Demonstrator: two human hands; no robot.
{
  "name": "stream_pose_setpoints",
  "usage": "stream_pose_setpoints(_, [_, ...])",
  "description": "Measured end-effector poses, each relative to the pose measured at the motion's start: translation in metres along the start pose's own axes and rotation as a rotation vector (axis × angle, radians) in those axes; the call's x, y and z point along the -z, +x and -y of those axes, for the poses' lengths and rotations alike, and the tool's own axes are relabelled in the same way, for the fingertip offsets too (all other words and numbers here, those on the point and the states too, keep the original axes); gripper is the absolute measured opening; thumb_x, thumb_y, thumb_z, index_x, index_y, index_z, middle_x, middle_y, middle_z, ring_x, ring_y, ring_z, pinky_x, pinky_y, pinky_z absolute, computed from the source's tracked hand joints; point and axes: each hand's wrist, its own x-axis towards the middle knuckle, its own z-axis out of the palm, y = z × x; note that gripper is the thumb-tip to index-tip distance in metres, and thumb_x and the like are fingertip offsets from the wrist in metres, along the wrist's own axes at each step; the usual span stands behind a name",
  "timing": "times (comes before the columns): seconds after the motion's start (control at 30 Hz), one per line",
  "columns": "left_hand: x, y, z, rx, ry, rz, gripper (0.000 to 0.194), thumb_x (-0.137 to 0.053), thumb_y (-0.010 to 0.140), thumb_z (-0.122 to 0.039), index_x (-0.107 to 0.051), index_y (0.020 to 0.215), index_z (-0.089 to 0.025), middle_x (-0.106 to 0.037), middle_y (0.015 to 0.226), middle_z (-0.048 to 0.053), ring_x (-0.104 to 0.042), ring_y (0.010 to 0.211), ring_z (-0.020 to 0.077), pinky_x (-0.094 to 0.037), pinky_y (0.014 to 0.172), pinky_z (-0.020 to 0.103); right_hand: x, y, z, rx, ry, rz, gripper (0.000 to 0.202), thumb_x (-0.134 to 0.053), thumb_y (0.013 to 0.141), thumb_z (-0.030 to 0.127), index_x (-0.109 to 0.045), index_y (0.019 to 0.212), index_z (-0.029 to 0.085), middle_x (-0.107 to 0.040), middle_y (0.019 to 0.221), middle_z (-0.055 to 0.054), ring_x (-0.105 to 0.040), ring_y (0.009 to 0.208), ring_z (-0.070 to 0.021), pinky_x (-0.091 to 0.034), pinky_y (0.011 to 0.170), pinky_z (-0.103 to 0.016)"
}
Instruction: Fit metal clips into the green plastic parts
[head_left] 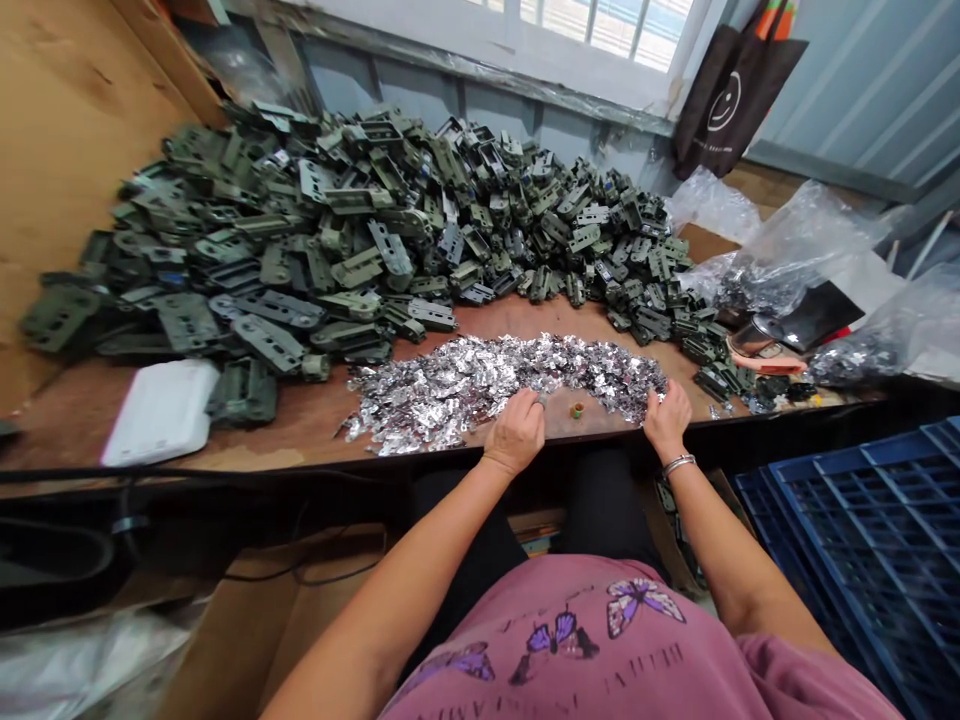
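Note:
A low heap of small shiny metal pieces point(450, 385) spreads along the front of the brown tabletop. At the heap's near edge is my left hand point(517, 430), its fingers closed together; whatever lies between the fingertips is too small to name. My right hand point(669, 412), with a bracelet on the wrist, is at the heap's right end. Its thumb and fingers are pinched against the metal pieces, and what they grip cannot be made out. Between my hands a small green and brass-coloured round part point(577, 411) rests on the table.
Behind the metal heap rises a large pile of dark green slotted housings point(390, 210). A white plastic box point(161, 412) lies at the left. Clear plastic bags point(795, 250) crowd the right side. Blue plastic crates point(877, 540) stand below at the right, and a black bag point(724, 100) hangs by the window.

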Motion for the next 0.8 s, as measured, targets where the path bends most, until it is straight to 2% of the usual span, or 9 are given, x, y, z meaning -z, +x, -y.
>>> stream_pose_setpoints(0.27, [0.005, 0.002, 0.002, -0.007, -0.019, -0.051, 0.017, -0.049, 0.086, -0.009, -0.064, 0.089, -0.015, -0.069, 0.105, 0.018, -0.065, 0.110, 0.0301, -0.055, 0.096, 0.048, -0.002, -0.002, 0.002, 0.044, 0.001, 0.013, 0.048, -0.034, 0.096, 0.037, -0.046, 0.130, 0.005, -0.054, 0.130, -0.026, -0.046, 0.123, -0.0322, -0.034, 0.103, -0.050])
stream_pose_setpoints(0.37, [0.006, 0.003, 0.003, -0.012, -0.004, -0.066, 0.016, -0.050, 0.085, -0.009, -0.064, 0.090, -0.015, -0.069, 0.104, 0.017, -0.065, 0.108, 0.0304, -0.055, 0.095, 0.048, -0.001, -0.002, -0.005, 0.109, 0.004, 0.031, 0.046, -0.035, 0.097, 0.038, -0.049, 0.129, 0.008, -0.056, 0.129, -0.022, -0.048, 0.123, -0.0290, -0.036, 0.103, -0.046])
stream_pose_setpoints(0.47, [0.006, 0.002, 0.004, 0.010, 0.017, -0.058, 0.014, -0.052, 0.085, -0.010, -0.064, 0.090, -0.016, -0.069, 0.105, 0.017, -0.066, 0.108, 0.0301, -0.055, 0.096, 0.046, 0.014, 0.013, -0.032, 0.195, 0.021, 0.019, 0.044, -0.036, 0.096, 0.035, -0.049, 0.130, 0.010, -0.053, 0.133, -0.020, -0.045, 0.126, -0.0268, -0.036, 0.104, -0.043])
stream_pose_setpoints(0.57, [0.005, 0.001, 0.006, 0.042, -0.001, -0.043, 0.014, -0.054, 0.083, -0.011, -0.065, 0.090, -0.017, -0.069, 0.106, 0.015, -0.066, 0.107, 0.0301, -0.054, 0.096, 0.047, 0.037, 0.047, -0.072, 0.105, -0.090, -0.019, 0.045, -0.042, 0.094, 0.030, -0.047, 0.132, 0.007, -0.050, 0.132, -0.023, -0.043, 0.125, -0.0307, -0.036, 0.100, -0.046])
stream_pose_setpoints(0.67, [0.004, 0.002, 0.006, 0.047, 0.009, -0.025, 0.015, -0.055, 0.081, -0.012, -0.066, 0.090, -0.019, -0.069, 0.106, 0.015, -0.066, 0.106, 0.0305, -0.054, 0.096, 0.047, 0.052, 0.084, -0.106, -0.026, -0.252, 0.117, 0.044, -0.058, 0.085, 0.030, -0.058, 0.125, 0.009, -0.056, 0.118, -0.022, -0.049, 0.111, -0.0339, -0.039, 0.090, -0.046])
stream_pose_setpoints(0.8, [0.005, 0.005, 0.007, 0.011, 0.074, -0.017, 0.011, -0.055, 0.082, -0.013, -0.063, 0.087, -0.019, -0.069, 0.103, 0.014, -0.067, 0.102, 0.0300, -0.054, 0.095, 0.047, 0.049, 0.110, -0.124, 0.012, -0.204, 0.228, 0.034, -0.069, 0.077, 0.027, -0.070, 0.110, 0.018, -0.060, 0.104, -0.013, -0.051, 0.101, -0.0289, -0.038, 0.087, -0.041])
